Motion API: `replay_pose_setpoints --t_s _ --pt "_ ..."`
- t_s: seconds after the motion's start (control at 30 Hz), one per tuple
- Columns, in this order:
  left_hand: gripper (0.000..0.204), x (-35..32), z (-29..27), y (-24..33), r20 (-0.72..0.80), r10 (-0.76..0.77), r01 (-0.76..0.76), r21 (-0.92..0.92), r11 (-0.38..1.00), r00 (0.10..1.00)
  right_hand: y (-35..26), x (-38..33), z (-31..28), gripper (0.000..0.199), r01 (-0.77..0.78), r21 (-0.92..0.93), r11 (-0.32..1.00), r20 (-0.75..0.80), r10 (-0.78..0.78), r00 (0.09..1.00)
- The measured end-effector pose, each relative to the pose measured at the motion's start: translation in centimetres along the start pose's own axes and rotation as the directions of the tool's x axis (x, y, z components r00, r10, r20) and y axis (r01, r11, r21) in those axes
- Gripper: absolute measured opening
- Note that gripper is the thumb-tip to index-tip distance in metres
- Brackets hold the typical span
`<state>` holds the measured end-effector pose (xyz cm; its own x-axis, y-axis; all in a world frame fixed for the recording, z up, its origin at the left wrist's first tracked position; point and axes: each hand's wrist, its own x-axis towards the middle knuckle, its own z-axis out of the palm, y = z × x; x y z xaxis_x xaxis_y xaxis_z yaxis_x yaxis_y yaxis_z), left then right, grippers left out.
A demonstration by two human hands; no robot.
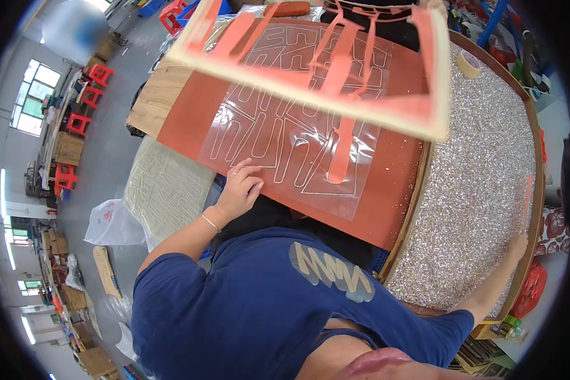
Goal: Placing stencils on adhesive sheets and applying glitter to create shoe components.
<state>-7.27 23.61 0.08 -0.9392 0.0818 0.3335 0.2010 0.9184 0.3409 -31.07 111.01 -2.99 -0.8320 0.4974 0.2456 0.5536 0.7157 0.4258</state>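
In the head view, the left hand (239, 188) sits at the near edge of the clear plastic sheet (291, 139), fingers loosely curled; whether it pinches that edge, I can't tell. The sheet lies on the red board (394, 209), covered in pale angular outlines. Over to the far right, the right hand (518, 246) is closed round the lower end of a narrow pink strip (529, 201), above silvery glitter (468, 171) in a wood-edged tray (420, 190). And up top, a blurred cream-edged frame (442, 82) with pink stencil pieces hangs tilted above the sheet, a co-worker's hand (432, 4) at its upper corner!
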Motion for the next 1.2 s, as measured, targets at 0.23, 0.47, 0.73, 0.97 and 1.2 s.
replay_pose_setpoints --t_s 0.23,0.47,0.73,0.97,1.2 --pt "0.008 2.9 0.8 0.4 -0.046 -0.014 0.003 -0.218 0.976 0.999 -1.4 -4.7 -9.5 0.037 0.077 0.221 0.972 -0.02 -0.075 0.997" --pt "0.043 9.2 6.5 8.8 0.397 -0.107 0.406 -0.909 0.091 0.912 -22.0 -24.7 -27.6 0.038 0.366 0.928 -0.071 -0.366 -0.362 0.857" --pt "0.043 12.9 2.9 2.6 0.618 -0.144 0.548 -0.765 -0.338 0.773 -35.4 -40.2 -38.9 0.028 0.679 0.727 -0.104 -0.507 -0.747 0.429" --pt "0.04 9.5 -0.5 -4.4 0.773 0.056 0.758 -0.601 -0.253 0.631 -47.9 -43.0 -42.5 0.031 -0.173 0.968 -0.182 -0.076 -0.869 0.488" --pt "0.04 11.1 -2.4 -9.7 0.839 -0.178 0.857 -0.494 0.148 0.515 -54.7 -45.5 -40.7 0.037 -0.344 0.905 -0.25 0.014 -0.792 0.611"
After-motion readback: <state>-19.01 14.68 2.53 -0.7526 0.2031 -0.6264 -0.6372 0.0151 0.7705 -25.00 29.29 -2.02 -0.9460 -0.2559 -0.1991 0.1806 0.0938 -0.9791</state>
